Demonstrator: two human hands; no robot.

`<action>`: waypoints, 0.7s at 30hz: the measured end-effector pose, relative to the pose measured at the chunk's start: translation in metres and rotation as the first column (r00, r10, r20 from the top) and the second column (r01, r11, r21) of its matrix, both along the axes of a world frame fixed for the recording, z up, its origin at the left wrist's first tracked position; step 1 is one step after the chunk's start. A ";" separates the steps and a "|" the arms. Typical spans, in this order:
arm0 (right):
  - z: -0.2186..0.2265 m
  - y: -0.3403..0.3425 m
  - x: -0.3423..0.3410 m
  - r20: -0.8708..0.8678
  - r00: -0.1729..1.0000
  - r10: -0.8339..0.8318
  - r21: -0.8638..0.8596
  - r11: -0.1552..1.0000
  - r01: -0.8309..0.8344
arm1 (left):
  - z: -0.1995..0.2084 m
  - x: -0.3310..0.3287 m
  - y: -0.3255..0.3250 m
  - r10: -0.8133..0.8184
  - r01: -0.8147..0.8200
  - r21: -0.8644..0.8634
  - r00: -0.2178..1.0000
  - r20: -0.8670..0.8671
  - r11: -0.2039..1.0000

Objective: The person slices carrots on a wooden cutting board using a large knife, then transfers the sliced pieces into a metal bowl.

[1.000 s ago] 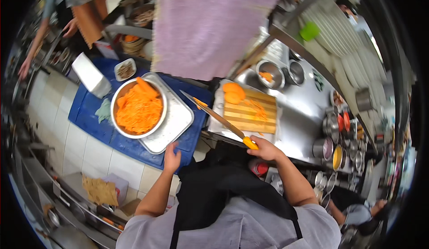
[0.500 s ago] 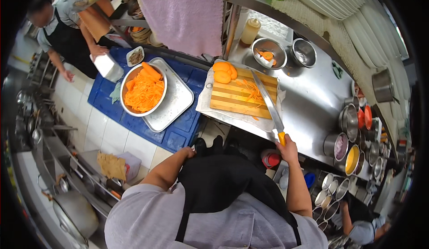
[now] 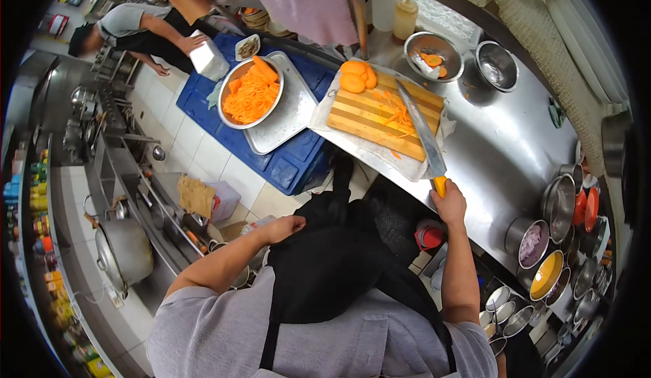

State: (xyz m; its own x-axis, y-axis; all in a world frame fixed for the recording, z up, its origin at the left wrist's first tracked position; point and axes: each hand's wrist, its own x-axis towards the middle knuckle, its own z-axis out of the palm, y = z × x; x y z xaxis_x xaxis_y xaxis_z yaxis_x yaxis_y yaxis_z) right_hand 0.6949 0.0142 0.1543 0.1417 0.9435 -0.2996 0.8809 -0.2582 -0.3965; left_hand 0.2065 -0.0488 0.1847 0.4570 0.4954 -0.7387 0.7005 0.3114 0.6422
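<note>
The right grip (image 3: 449, 203) is clamping the yellow handle (image 3: 440, 187) of a knife (image 3: 422, 132), which is slanting over the right half of the cutting board (image 3: 346, 115). The left grip (image 3: 290, 227) is curling before the apron (image 3: 325, 276); I cannot tell whether it is closing fully. The knife is looking stiff and likely blade-heavy, the handle offering the safe hold. Unlike a second ago, it is pointing away from the tray (image 3: 296, 107).

right hand (image 3: 449, 202) grips yellow-handled knife (image 3: 424, 134) over board (image 3: 352, 112); left hand (image 3: 288, 227) near black apron (image 3: 329, 266)
</note>
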 end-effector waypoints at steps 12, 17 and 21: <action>-0.009 -0.004 0.000 0.025 1.000 0.004 0.021 1.000 -0.005 | 0.053 0.021 -0.025 0.009 0.015 0.126 0.983 -0.184 0.992; -0.006 -0.004 -0.004 0.040 0.999 0.030 0.032 0.999 -0.031 | 0.050 0.001 -0.048 0.043 -0.024 0.117 0.986 -0.159 0.993; 0.003 -0.002 -0.006 0.037 0.999 0.006 0.014 1.000 -0.006 | 0.063 -0.045 -0.050 0.280 -0.241 0.178 0.928 -0.244 0.954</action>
State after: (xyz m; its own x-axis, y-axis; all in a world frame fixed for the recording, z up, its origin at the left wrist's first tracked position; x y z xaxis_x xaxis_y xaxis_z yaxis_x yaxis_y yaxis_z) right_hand 0.6892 0.0119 0.1575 0.1465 0.9486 -0.2805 0.8965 -0.2472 -0.3678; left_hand 0.1618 -0.0986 0.2474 0.0962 0.6794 -0.7274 0.7570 0.4245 0.4966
